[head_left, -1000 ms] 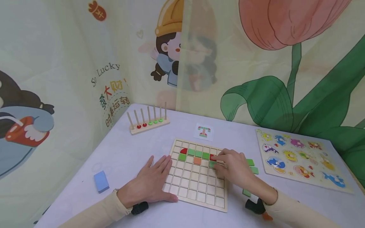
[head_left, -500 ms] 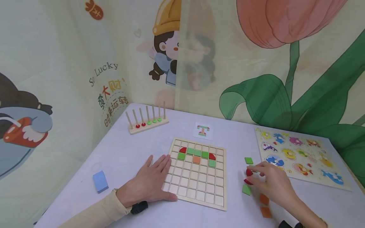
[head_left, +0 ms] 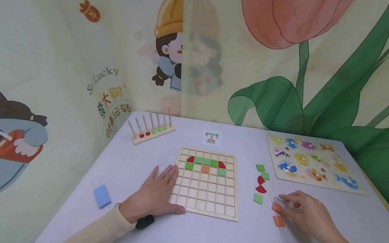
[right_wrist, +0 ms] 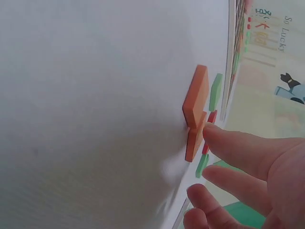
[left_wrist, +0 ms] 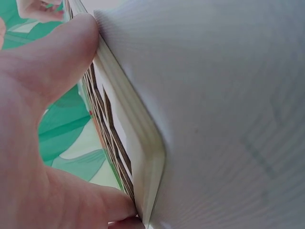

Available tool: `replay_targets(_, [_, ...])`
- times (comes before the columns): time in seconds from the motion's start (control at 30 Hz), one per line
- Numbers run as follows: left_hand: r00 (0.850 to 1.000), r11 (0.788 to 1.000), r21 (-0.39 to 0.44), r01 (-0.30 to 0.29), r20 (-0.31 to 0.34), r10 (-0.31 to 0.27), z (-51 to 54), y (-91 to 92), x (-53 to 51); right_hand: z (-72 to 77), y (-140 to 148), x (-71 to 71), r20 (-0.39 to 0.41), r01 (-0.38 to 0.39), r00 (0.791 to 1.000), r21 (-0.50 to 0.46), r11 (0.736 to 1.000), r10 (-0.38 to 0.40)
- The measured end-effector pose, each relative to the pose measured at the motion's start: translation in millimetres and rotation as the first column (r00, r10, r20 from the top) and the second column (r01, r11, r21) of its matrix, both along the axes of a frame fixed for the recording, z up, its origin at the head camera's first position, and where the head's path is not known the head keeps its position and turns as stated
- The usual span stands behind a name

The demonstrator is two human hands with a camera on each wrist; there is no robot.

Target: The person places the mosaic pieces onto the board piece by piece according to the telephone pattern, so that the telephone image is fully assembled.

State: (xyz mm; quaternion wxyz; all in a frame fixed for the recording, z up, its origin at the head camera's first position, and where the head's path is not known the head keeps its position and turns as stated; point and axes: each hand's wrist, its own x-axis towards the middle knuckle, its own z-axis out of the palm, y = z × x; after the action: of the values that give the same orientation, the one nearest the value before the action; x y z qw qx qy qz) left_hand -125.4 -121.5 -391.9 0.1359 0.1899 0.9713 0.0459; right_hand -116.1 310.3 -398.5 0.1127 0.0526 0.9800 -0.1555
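Note:
The left hand [head_left: 156,192] lies with spread fingers along the left edge of the wooden grid board [head_left: 209,214]; in the left wrist view its thumb rests on the board's rim [left_wrist: 138,124]. Green, red and orange pieces fill some upper cells of the board. Over at the right, the thumb of the right hand [head_left: 307,211] is at an orange tile [head_left: 276,207], fingers apart; whether it touches is unclear. A second orange tile [head_left: 279,221] lies just below. In the right wrist view both orange tiles [right_wrist: 196,95] lie flat beside the right hand [right_wrist: 248,167].
Between board and right hand lie two red quarter pieces [head_left: 260,189] and several green tiles [head_left: 258,198]. Behind the board is a pattern card [head_left: 211,138]. A peg stand [head_left: 154,136] is back left, a blue block [head_left: 102,196] left, an animal puzzle [head_left: 316,162] right.
The right hand has left the board, passed the red pieces and moved down to the orange tiles. The left hand has stayed on the board's edge. The head view has shifted slightly.

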Motion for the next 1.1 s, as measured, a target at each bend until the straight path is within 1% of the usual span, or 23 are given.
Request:
replay_targets(0.1, [1.0,1.0,0.001,-0.004,0.003,0.004,0.7,-0.2,0.4,-1.7,-1.8,2.9,0.001,-0.016,1.0,0.006,1.0,0.016])
replay_targets(0.3, [1.0,1.0,0.003,-0.008,0.002,0.008,0.4,0.3,0.5,-5.5,-4.2,3.9,-0.025,-0.063,0.998,0.036,0.997,0.063])
replay_targets(0.47, [1.0,1.0,-0.001,-0.008,-0.002,0.008,0.5,1.3,0.9,-7.7,-5.4,4.6,-0.037,-0.101,0.994,0.035,0.994,0.102])
replay_targets(0.6, [1.0,1.0,0.0,-0.007,0.0,0.007,1.1,1.4,1.1,-7.3,-7.8,4.9,-0.026,-0.126,0.992,0.043,0.991,0.127])
replay_targets(0.73, [1.0,1.0,-0.001,-0.003,0.0,0.003,1.6,1.2,1.2,-6.7,-8.7,5.1,0.013,-0.134,0.991,0.049,0.99,0.134])
replay_targets(0.8, [1.0,1.0,-0.001,-0.002,0.0,0.002,2.2,1.1,1.3,-7.3,-8.4,5.1,0.019,-0.134,0.991,0.048,0.99,0.133])
replay_targets(0.97, [1.0,1.0,0.009,-0.003,0.005,0.003,3.1,0.3,1.7,-6.3,-8.4,4.5,0.002,-0.135,0.991,0.053,0.989,0.135])
replay_targets(1.1, [1.0,1.0,0.014,-0.004,0.008,0.004,3.3,0.0,1.9,0.2,-9.2,3.2,-0.033,-0.147,0.988,0.067,0.987,0.15])
